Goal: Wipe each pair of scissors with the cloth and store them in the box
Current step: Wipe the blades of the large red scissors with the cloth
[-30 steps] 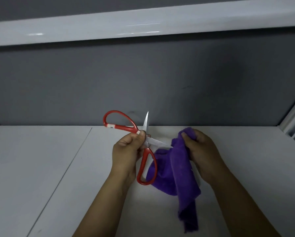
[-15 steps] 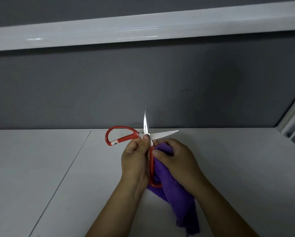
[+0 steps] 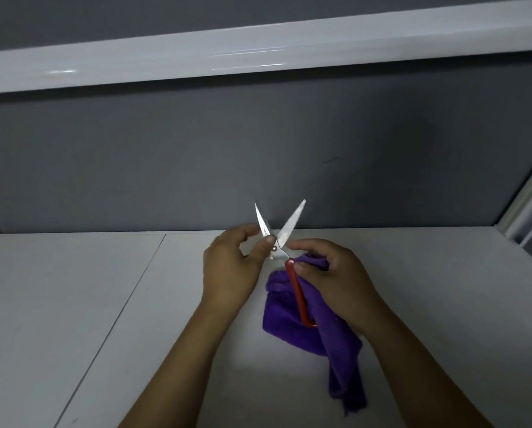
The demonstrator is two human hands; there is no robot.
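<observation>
The red-handled scissors (image 3: 277,252) were held above the white table (image 3: 73,304), blades spread in a V pointing at the grey wall (image 3: 258,149). The left hand (image 3: 230,267) pinched one blade near the pivot. The right hand (image 3: 335,279), fingers curled, gripped the purple cloth (image 3: 289,332) against a red handle.

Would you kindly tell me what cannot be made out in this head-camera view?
Box: nowhere in the head view.
Second handle of the red-handled scissors: head view, hidden by the left hand.
Visible handle's loop: head view, partly covered by the purple cloth and right hand.
Blade cleanliness: head view, too small and dim.
</observation>
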